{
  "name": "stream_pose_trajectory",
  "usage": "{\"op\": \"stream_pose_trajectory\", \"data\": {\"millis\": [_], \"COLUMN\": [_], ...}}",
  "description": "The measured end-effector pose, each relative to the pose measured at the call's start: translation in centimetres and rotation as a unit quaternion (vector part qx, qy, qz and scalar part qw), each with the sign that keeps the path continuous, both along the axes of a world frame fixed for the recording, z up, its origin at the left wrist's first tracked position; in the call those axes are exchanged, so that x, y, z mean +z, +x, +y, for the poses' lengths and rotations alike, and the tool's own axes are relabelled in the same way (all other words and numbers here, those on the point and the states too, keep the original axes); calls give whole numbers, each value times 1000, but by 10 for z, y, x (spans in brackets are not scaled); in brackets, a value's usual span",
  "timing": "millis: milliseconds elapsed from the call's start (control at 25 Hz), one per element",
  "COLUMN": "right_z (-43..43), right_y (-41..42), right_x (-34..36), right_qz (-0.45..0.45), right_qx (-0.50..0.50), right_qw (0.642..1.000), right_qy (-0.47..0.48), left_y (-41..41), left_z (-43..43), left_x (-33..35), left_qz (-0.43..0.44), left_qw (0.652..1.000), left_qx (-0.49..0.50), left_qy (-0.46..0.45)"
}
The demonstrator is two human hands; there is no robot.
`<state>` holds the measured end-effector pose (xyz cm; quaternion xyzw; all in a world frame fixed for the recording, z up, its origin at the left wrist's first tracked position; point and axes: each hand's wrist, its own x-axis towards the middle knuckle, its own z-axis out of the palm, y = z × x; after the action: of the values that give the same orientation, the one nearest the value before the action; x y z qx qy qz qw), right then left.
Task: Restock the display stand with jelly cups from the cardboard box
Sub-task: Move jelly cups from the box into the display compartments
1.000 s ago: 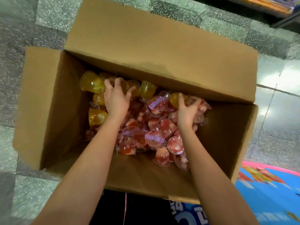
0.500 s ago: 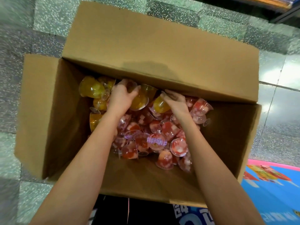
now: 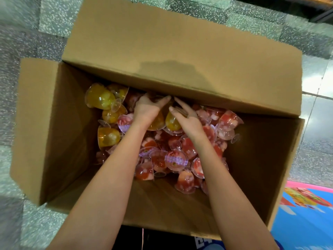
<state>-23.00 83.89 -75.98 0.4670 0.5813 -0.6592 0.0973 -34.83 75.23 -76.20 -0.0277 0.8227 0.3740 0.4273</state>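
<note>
Nearest, at the bottom edge: dark clothing (image 3: pixel 162 239). Bottom right is a blue printed surface (image 3: pixel 306 230) with a pink rim and red/yellow graphics. White characters on it are cropped and not readable.

The cardboard box (image 3: pixel 281 159) sits open on the floor, plain brown, with no print visible on its walls or flaps. Both forearms reach in over the near wall. The near part of the box bottom is bare cardboard.

The jelly cups (image 3: pixel 185 181) are heaped loose in the far half of the box. They are clear plastic, mostly red with white chunks. Lid film (image 3: pixel 175 159) carries purple print and a small round logo, too blurred to read.

Right hand (image 3: pixel 189 121): fingers straight and spread, released, lying on the heap, with its thumb side against a yellow cup (image 3: pixel 172 122).
Left hand (image 3: pixel 146 111): palm down over another yellow cup, thumb out toward the right hand. Its fingertips dip into the heap under the far flap, so cannot tell whether it grasps anything.
The hands nearly touch at the fingertips.

More yellow cups (image 3: pixel 100 98) sit in the far left corner. The far flap (image 3: pixel 171 51) leans in over the heap, with a shadow on it.

The floor (image 3: pixel 54 17) is speckled grey-green terrazzo tile, glossy at right. Top right there is a dark fixture (image 3: pixel 322 13), too cropped to identify.
</note>
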Motion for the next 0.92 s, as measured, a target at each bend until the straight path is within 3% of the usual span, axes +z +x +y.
{"op": "stream_pose_trajectory", "data": {"millis": [360,520,720,920], "right_z": [-20,-37,-52,-77], "right_y": [37,59,82,106], "right_x": [32,77,161,243], "right_qz": [65,99,147,195], "right_qx": [-57,-86,-164,-278], "right_qw": [996,991,974,934], "right_qy": [-24,-9,48,112], "left_y": [26,38,58,79], "left_z": [-19,-29,-42,-40], "left_x": [27,84,170,242], "left_qz": [67,74,33,86], "left_qw": [997,994,988,968], "left_qx": [-33,-66,-38,-90], "left_qy": [28,55,143,218]}}
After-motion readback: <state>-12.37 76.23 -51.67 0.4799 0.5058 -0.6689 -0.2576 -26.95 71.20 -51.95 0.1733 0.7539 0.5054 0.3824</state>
